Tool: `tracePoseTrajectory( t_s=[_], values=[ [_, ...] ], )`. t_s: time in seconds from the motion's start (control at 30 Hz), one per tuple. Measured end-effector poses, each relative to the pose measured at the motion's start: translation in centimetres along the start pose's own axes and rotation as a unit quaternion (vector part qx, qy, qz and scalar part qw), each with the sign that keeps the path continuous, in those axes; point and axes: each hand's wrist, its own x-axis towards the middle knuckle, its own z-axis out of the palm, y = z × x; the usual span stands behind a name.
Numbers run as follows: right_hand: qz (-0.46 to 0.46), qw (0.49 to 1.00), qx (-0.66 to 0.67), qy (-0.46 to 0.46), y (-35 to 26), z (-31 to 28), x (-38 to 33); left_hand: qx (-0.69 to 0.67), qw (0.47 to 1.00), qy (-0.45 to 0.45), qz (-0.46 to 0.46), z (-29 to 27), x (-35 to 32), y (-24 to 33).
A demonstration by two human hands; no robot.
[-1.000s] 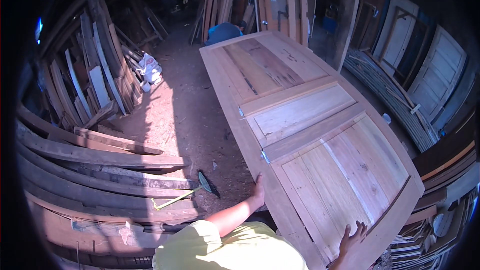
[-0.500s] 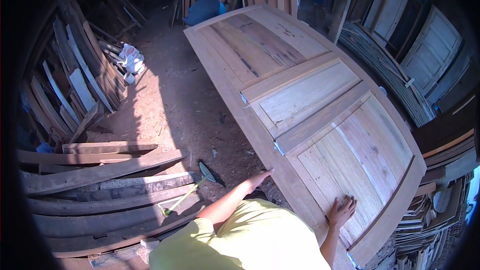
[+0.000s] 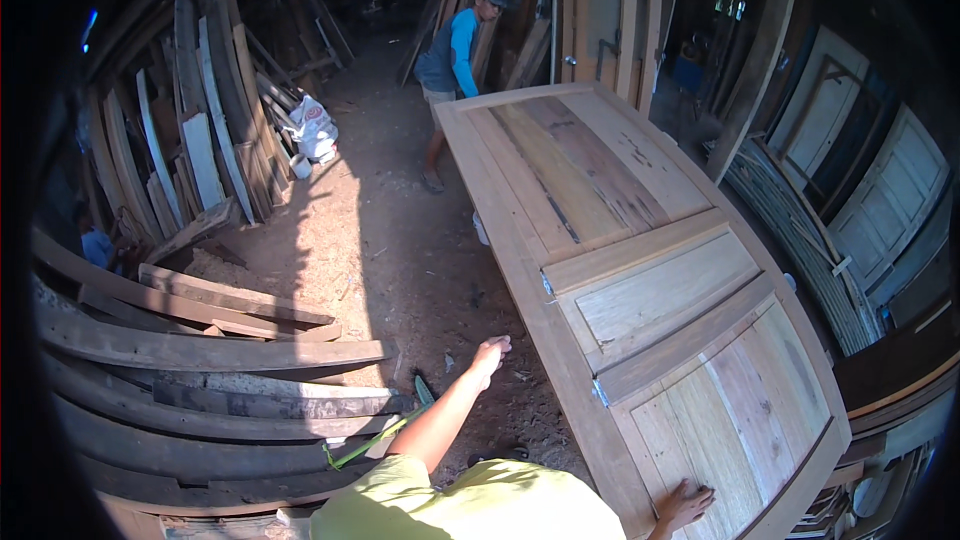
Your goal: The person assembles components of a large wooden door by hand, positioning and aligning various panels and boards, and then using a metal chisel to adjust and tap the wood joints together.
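Note:
A large unpainted wooden panel door (image 3: 660, 300) lies flat, with raised rails between its inset panels. My right hand (image 3: 686, 506) rests open on the near panel, fingers spread over the boards. Off the door's left edge, my left hand (image 3: 489, 360) hangs above the dirt floor with its fingers curled in. What it holds, if anything, is too small to make out. At the far end of the door stands a co-worker in a cap and a blue-and-grey shirt (image 3: 450, 55); the co-worker's hands are hidden.
Stacked wooden beams (image 3: 230, 350) lie to my left, beside a green-handled tool (image 3: 385, 437). Planks (image 3: 205, 130) lean farther back near a white sack (image 3: 314, 128). A post (image 3: 757, 65), corrugated sheets (image 3: 790, 230) and a white door (image 3: 893, 202) stand on the right.
My left hand has come off the door's edge and moved left. The co-worker has risen from a stoop to standing. My view has shifted; my right hand stays on the panel.

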Motion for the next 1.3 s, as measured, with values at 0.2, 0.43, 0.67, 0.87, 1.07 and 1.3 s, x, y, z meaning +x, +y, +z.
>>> tracePoseTrajectory(
  t_s=[0.2,0.43,0.67,0.87,1.07,1.3],
  values=[
    [0.032,0.992,-0.08,-0.092,-1.8,-1.3,-0.2,-0.132,0.991,-0.009,-0.029,4.7,1.4,2.2],
    [-0.131,0.978,-0.136,0.095,-0.4,2.0,-1.5,-0.165,0.985,-0.035,-0.022,7.8,-0.5,2.8],
    [-0.071,0.988,-0.136,0.003,0.2,0.2,-0.8,-0.249,0.964,-0.086,-0.018,6.2,-5.5,5.7],
    [-0.109,0.982,-0.147,0.052,0.5,2.1,-1.2,-0.365,0.927,-0.002,0.086,-0.7,1.2,8.5],
    [-0.144,0.964,-0.188,0.121,1.4,3.1,-1.2,-0.362,0.919,0.053,0.149,-7.4,7.5,14.9],
    [-0.148,0.985,-0.063,-0.066,8.8,5.4,3.4,-0.329,0.922,0.141,0.15,-13.6,16.0,18.9]
  ],
)
